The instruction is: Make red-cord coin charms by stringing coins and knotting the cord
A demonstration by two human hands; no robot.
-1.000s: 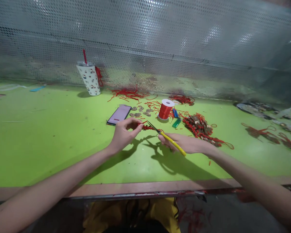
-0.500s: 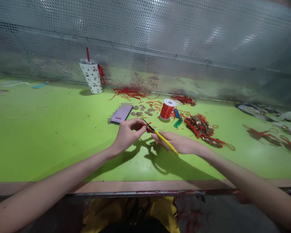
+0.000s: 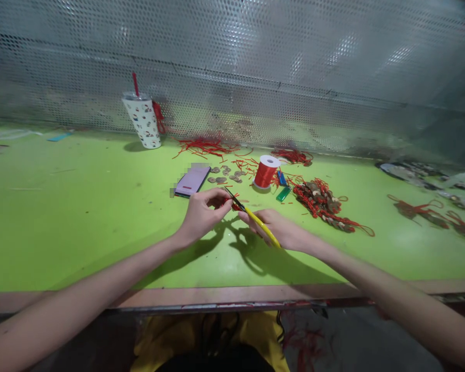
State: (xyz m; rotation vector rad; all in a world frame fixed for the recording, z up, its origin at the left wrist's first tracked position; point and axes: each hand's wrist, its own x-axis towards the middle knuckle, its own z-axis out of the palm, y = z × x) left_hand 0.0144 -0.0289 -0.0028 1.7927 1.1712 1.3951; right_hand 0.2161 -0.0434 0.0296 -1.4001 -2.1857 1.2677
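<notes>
My left hand [image 3: 206, 211] is closed in a pinch on a red cord [image 3: 235, 202], which shows in part beside its fingertips. In my right hand [image 3: 276, 226] is a pair of scissors with yellow handles [image 3: 264, 227]. Their dark blades point up and left, at the cord close to my left fingertips. Part of the cord is hidden behind the fingers and blades. Just beyond my hands lie several loose coins [image 3: 221, 180] and a spool of red cord [image 3: 266, 172].
A phone [image 3: 194, 181] lies left of the coins. Blue and green lighters [image 3: 283, 194] lie by the spool. Right of them is a heap of corded coins [image 3: 321, 204]. A white tumbler [image 3: 144, 121] stands at the back left, before a perforated metal screen [image 3: 225, 82]. Red cord scraps [image 3: 205, 147] lie along it.
The scissors and my right hand have shifted slightly left, and the blades remain at the cord. The whole view has moved a little. My left hand keeps its pinch.
</notes>
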